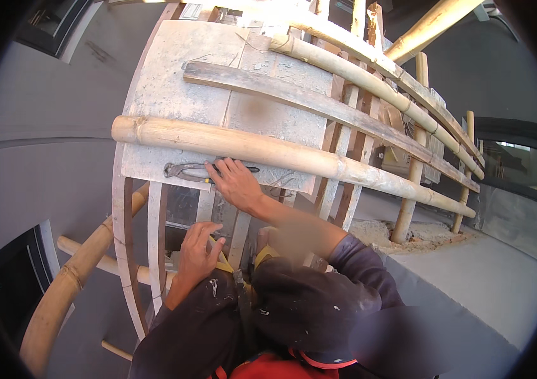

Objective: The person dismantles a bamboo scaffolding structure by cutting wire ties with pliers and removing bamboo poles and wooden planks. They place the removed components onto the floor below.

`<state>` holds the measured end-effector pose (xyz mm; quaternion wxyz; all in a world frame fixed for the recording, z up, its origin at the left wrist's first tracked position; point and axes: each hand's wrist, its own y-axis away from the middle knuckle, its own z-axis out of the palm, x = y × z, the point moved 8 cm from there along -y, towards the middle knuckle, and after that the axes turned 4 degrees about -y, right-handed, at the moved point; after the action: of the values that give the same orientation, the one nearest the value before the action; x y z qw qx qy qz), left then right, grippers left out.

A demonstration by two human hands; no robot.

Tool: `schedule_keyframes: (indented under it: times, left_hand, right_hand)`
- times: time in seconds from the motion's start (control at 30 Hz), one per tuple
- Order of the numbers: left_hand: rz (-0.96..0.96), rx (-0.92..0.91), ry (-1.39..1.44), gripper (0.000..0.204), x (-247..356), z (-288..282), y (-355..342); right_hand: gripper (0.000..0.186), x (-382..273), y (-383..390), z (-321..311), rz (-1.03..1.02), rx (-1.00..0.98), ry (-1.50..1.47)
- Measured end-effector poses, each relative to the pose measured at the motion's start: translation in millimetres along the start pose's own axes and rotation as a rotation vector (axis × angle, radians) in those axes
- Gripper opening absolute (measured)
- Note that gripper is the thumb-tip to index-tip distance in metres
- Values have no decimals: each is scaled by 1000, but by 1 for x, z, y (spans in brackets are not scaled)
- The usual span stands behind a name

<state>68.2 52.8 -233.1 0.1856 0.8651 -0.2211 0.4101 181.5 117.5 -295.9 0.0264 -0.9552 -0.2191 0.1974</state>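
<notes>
My right hand [234, 183] reaches across to a pair of steel pincers [177, 170] lying on a dusty pale board [155, 76], its fingers over the dark handles. Just above the pincers a thick bamboo pole [218, 135] crosses the board. Lower and to the left, my left hand [199, 249] has loosely bent fingers, apart, beside a yellow item [221, 259] at my dark-clothed legs; I see nothing held in it.
More bamboo poles [344, 72] and a wooden batten [268, 88] lie across vertical slats [153, 246] forming a platform. A bamboo pole [66, 284] runs at lower left. Grey walls [41, 139] flank it, with a concrete ledge [458, 278] at right.
</notes>
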Motion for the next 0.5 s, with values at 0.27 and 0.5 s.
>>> schedule_keyframes:
  times: [0.27, 0.5]
  left_hand:
    - [162, 47, -262, 50, 5, -34, -61]
    - [281, -18, -723, 85, -13, -45, -149]
  right_hand:
    - [43, 3, 21, -26, 65, 195, -42]
    - [44, 33, 87, -94, 411, 415, -228]
